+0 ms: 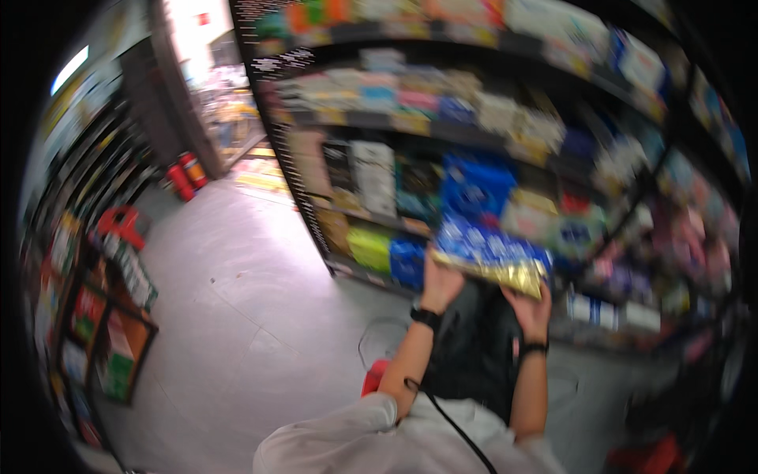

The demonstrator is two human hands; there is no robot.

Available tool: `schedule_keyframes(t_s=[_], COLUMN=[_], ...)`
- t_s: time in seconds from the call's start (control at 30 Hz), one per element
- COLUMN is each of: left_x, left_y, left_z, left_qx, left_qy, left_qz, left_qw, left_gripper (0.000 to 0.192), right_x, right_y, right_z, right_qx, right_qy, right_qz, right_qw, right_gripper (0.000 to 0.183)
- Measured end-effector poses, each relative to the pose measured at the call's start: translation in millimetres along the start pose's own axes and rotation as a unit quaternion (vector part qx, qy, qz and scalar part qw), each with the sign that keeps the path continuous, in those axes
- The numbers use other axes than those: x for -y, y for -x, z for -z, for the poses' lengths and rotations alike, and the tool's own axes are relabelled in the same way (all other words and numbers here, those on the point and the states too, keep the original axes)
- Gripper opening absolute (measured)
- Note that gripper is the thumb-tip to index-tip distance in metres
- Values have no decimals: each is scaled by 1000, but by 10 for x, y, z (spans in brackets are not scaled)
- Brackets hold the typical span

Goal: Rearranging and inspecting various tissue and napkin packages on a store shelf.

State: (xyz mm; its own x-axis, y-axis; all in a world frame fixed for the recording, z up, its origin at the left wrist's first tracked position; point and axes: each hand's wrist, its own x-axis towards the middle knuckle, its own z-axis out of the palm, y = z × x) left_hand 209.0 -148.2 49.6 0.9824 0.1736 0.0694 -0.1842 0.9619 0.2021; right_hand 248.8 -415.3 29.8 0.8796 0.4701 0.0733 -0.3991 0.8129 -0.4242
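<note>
A blue and gold plastic package (494,255) is held up in front of the store shelves. My left hand (441,283) grips its left end, and my right hand (531,303) grips its lower right corner. Both wrists wear black bands. Just beyond the package, a larger bright blue pack (475,183) stands on a shelf. The fingers behind the package are hidden, and the picture is blurred.
Shelves (367,121) full of boxes and packs curve across the front and right. Pale floor (237,308) stretches to a bright doorway. Red fire extinguishers (192,170) stand beside it. A low display rack (109,332) holds packs at the left.
</note>
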Motion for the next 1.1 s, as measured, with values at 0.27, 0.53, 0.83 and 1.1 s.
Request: schedule_keyframes(t_s=[0.27, 0.53, 0.83, 1.1], left_x=[254, 216, 164, 196], left_y=[25, 176, 108, 245], left_z=[494, 710, 660, 461], left_qx=[-7, -23, -30, -50], left_qy=[-31, 44, 18, 6], left_qz=[-32, -23, -32, -12], left_qw=[999, 998, 999, 999], left_gripper=[61, 51, 58, 75], right_x=[95, 39, 46, 74], right_y=[71, 265, 110, 148], right_z=[353, 126, 162, 291], right_qx=[38, 63, 47, 53], right_qy=[1, 26, 16, 39], right_qz=[-9, -26, -38, -49], right_qw=[999, 997, 998, 997], right_gripper=[64, 59, 62, 62])
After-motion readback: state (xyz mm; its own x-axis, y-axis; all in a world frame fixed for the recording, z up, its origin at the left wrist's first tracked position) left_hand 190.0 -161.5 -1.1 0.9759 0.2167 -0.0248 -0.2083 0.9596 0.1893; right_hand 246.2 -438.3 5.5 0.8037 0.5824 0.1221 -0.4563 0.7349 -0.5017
